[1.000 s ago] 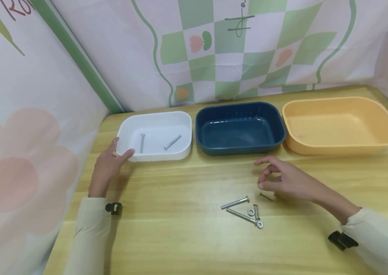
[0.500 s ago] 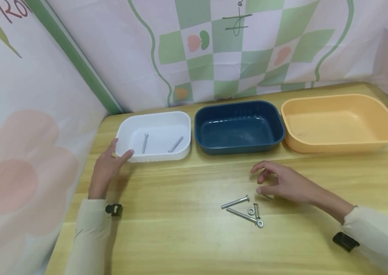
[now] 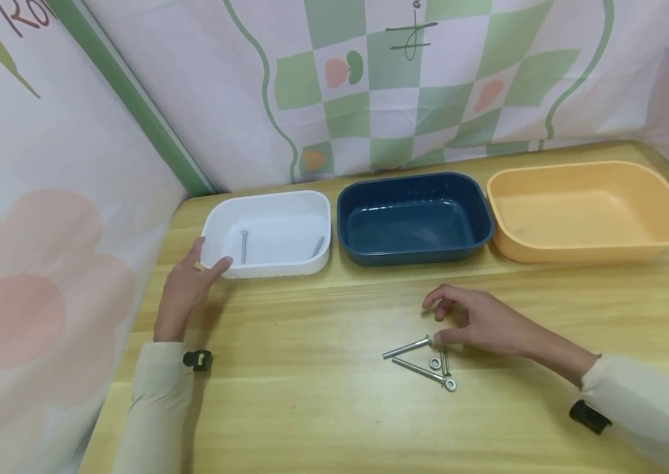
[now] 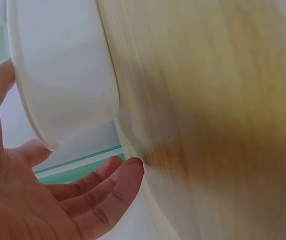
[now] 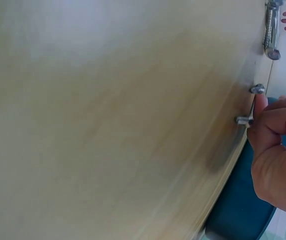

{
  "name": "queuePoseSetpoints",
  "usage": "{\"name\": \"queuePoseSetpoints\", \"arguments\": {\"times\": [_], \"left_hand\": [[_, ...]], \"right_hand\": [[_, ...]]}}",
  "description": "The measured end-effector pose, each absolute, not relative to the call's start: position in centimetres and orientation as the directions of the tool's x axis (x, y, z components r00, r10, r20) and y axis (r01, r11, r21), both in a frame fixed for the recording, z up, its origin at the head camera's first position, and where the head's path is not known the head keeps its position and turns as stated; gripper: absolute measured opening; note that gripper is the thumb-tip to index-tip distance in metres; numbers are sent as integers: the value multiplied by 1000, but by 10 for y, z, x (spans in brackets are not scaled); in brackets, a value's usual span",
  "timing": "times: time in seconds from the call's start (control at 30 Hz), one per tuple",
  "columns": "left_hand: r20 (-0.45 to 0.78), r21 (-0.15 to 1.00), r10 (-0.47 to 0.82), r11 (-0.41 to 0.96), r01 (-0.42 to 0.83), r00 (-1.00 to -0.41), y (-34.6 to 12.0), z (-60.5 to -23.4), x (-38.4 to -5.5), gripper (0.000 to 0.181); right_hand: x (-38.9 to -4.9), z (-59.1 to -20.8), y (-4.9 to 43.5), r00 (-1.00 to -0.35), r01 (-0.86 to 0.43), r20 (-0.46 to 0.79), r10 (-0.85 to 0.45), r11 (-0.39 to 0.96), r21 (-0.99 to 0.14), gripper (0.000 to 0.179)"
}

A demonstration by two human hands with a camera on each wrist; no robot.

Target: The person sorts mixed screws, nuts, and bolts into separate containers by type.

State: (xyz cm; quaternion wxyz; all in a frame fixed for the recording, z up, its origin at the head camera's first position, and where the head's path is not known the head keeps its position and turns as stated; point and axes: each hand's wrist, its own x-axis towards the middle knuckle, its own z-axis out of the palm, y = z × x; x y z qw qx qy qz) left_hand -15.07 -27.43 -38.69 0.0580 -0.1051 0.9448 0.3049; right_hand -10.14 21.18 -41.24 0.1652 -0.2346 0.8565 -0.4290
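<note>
My left hand [image 3: 186,286] grips the corner of the white tray [image 3: 275,270], thumb at the front rim and index finger at the left side; in the left wrist view the other fingers lie apart from it. Two bolts [image 3: 244,247] lie inside. My right hand [image 3: 485,322] is loosely bent above the table, nothing seen in it. Its thumb is beside the head of a long bolt [image 3: 407,347]. Close by lie another long bolt [image 3: 417,370], a nut [image 3: 435,363], short screws [image 3: 444,362] and a ring-shaped nut or washer [image 3: 450,384].
A dark blue tray [image 3: 417,257] stands right of the white one. Beside it is a yellow tray [image 3: 595,253]. All three stand along the back of the wooden table [image 3: 311,408], before a patterned curtain [image 3: 394,99].
My right hand has moved left and slightly down toward the hardware, covering the small screw that lay apart. In the white tray, one bolt has rolled right to the wall. My left hand stays put.
</note>
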Motion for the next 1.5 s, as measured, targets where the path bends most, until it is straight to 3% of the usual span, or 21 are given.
{"name": "queuePoseSetpoints", "arguments": {"times": [0.5,0.87,1.2,1.5], "left_hand": [[-158,564,-149,798,-213,-976,-273,-385,-150,99],[-180,559,-170,793,-243,-969,-272,-384,-149,99],[-191,549,-167,799,-246,-967,-272,-385,-150,99],[-206,551,-167,794,-256,-964,-272,-384,-149,100]], "right_hand": [[-98,-411,194,-844,-255,-119,-523,587,-769,58],[-95,-414,184,-834,-288,-118,-539,609,-739,50],[-95,-415,181,-804,-426,-22,-594,602,-675,33],[-96,-415,180,-778,-445,-16,-629,569,-692,20]]}}
